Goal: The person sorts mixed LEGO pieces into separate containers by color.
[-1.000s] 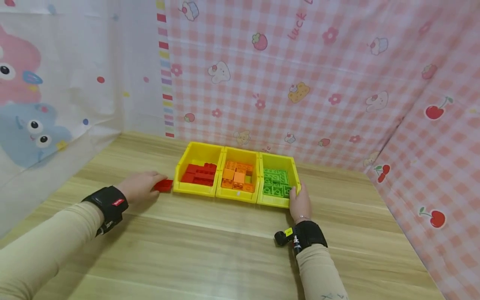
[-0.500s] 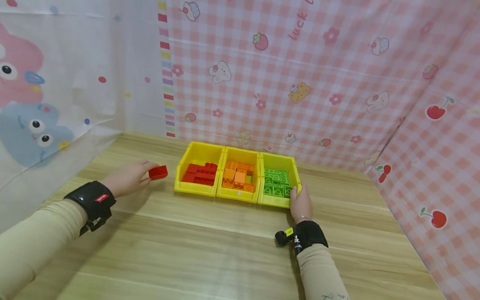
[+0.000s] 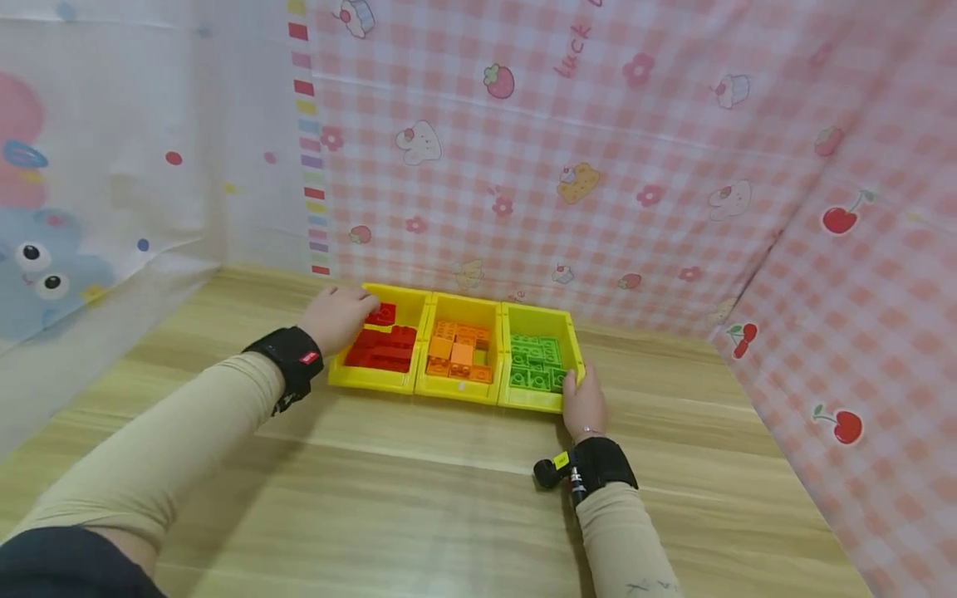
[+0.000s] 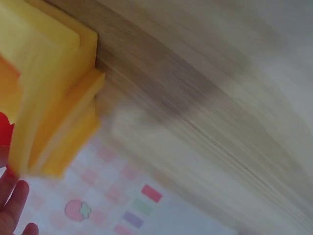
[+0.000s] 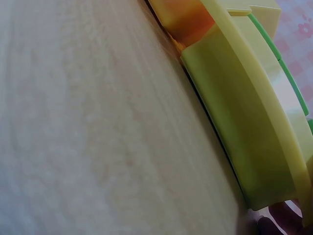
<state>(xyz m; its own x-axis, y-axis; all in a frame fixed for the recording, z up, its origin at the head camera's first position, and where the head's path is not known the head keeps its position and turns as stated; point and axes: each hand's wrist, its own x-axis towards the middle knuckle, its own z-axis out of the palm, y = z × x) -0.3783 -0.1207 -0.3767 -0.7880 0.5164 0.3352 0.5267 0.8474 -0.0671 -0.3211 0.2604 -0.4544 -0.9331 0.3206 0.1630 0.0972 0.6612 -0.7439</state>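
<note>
My left hand (image 3: 338, 320) is over the left wall of the left yellow bin (image 3: 374, 382), pinching a red toy brick (image 3: 384, 314) inside it. Below that brick lie several other red bricks (image 3: 383, 349). In the left wrist view, fingers (image 4: 17, 200) and a bit of red brick (image 4: 5, 134) show at the bin's edge. At the other end, my right hand (image 3: 585, 403) grips the front right corner of the right yellow bin (image 3: 534, 400), which holds green bricks (image 3: 537, 361). Its fingertips appear under the bin's edge in the right wrist view.
Between these two stands a middle yellow bin (image 3: 458, 390) with orange bricks (image 3: 461, 353); all three sit side by side on a wooden table (image 3: 419, 498). A pink checked curtain (image 3: 463, 149) hangs behind, and a white printed sheet (image 3: 127, 183) is on the left.
My left hand lifted the red brick off the table left of the bins, then carried it right into the left bin. The right hand kept its grip, and the head view shifted slightly.
</note>
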